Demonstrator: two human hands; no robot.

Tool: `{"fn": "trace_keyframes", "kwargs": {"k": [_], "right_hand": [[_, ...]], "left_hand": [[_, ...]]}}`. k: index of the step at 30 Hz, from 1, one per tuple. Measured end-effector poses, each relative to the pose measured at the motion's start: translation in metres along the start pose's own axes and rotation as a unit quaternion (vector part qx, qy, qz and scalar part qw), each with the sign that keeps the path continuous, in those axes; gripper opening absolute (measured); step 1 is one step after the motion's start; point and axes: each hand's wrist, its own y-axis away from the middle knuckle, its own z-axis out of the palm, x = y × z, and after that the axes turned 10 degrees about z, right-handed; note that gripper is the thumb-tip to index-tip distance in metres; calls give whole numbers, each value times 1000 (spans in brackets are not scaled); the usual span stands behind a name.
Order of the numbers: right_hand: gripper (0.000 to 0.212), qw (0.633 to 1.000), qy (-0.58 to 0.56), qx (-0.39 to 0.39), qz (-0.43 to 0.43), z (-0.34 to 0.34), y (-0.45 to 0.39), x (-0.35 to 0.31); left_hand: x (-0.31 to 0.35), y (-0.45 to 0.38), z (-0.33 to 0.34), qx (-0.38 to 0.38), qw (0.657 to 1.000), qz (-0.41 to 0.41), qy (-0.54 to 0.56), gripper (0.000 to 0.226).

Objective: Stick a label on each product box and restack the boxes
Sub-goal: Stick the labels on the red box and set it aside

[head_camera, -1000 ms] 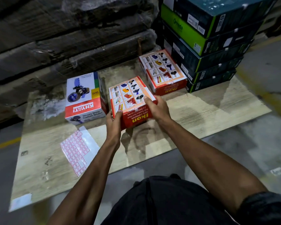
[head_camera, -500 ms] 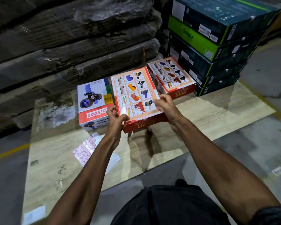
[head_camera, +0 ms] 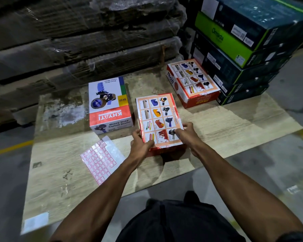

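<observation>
An orange Ikon box (head_camera: 157, 116) with a grid of product pictures on top lies flat on the wooden board (head_camera: 234, 123). My left hand (head_camera: 140, 145) grips its near left corner. My right hand (head_camera: 185, 133) holds its near right corner, fingers over the top face. A second Ikon box (head_camera: 192, 81) lies behind to the right. A white and red Khyati carton sealer box (head_camera: 108, 103) stands to the left. A sheet of red-bordered labels (head_camera: 100, 159) lies on the board near my left forearm.
A tall stack of dark green Omada boxes (head_camera: 243, 46) stands at the back right, beside the second Ikon box. Plastic-wrapped flat cartons (head_camera: 77, 41) fill the back. Grey floor with a yellow line (head_camera: 9, 147) surrounds the board.
The held Ikon box was raised and tilted half a second ago; it now lies flat on the board. Both hands stay on its near corners.
</observation>
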Motion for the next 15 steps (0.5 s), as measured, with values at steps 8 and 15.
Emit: {"fn": "trace_keyframes", "kwargs": {"k": [8,15], "right_hand": [[55,999,33,-26,-23,-1,-22,-29],[65,994,38,-76,-67,5,-75,-9]], "left_hand": [[13,-38,-4,21,993,-12,118,40],[0,-54,2,16,998,17,57,69]]}}
